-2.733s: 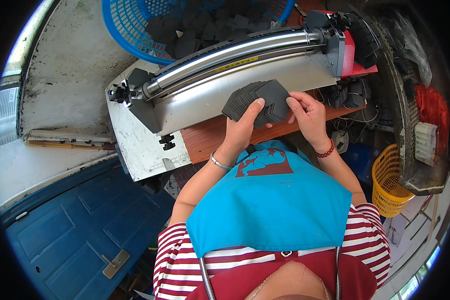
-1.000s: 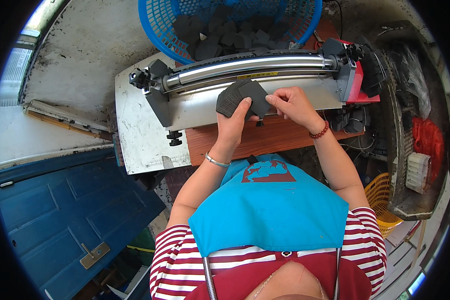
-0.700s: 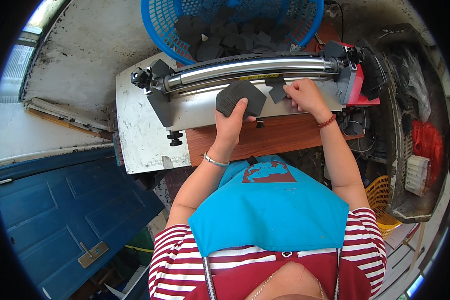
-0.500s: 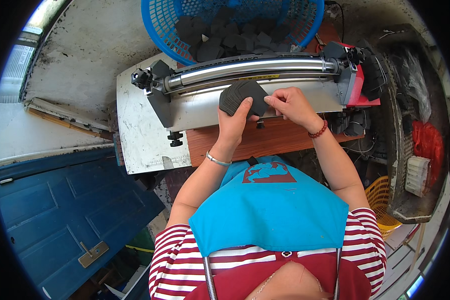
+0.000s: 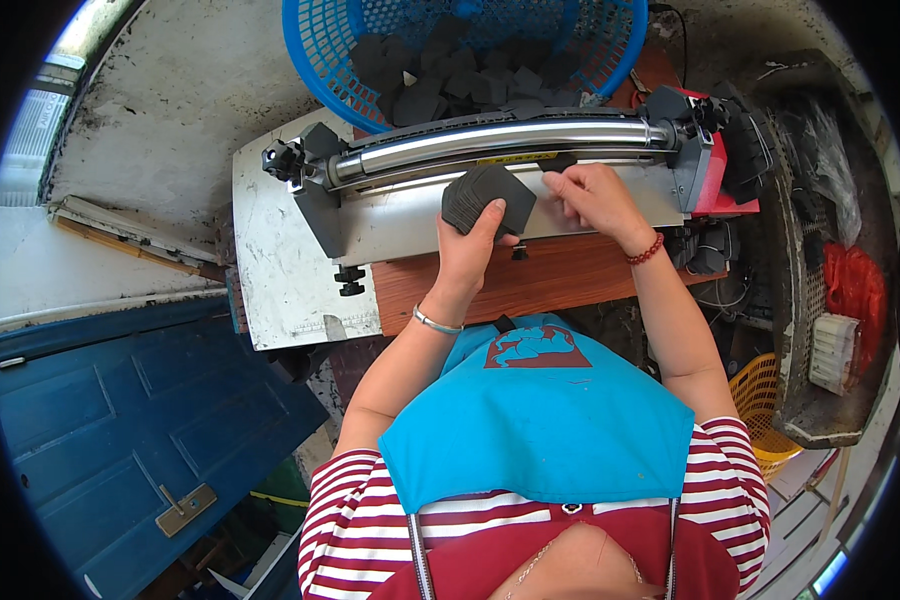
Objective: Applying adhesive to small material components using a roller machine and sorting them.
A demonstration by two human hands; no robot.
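Observation:
My left hand (image 5: 467, 245) grips a fanned stack of dark grey flat pieces (image 5: 485, 200), its thumb lying over the top one. It holds them above the metal plate (image 5: 390, 222) of a roller machine. To the right of the stack, my right hand (image 5: 595, 203) pinches a single dark flat piece (image 5: 558, 162). That piece reaches the slot below the shiny steel roller (image 5: 500, 137); how far it goes in is hard to see. The right fingertips are apart from the stack.
Behind the roller stands a blue plastic basket (image 5: 625, 65) with many dark pieces inside. Black knobs (image 5: 282, 158) stick out at the machine's ends. The machine rests on a reddish-brown wooden table (image 5: 440, 300). A yellow basket (image 5: 753, 385) sits low on the right.
My right hand has moved away from the stack, slightly right and toward the roller, taking one dark piece with it. The left hand and its stack have barely shifted.

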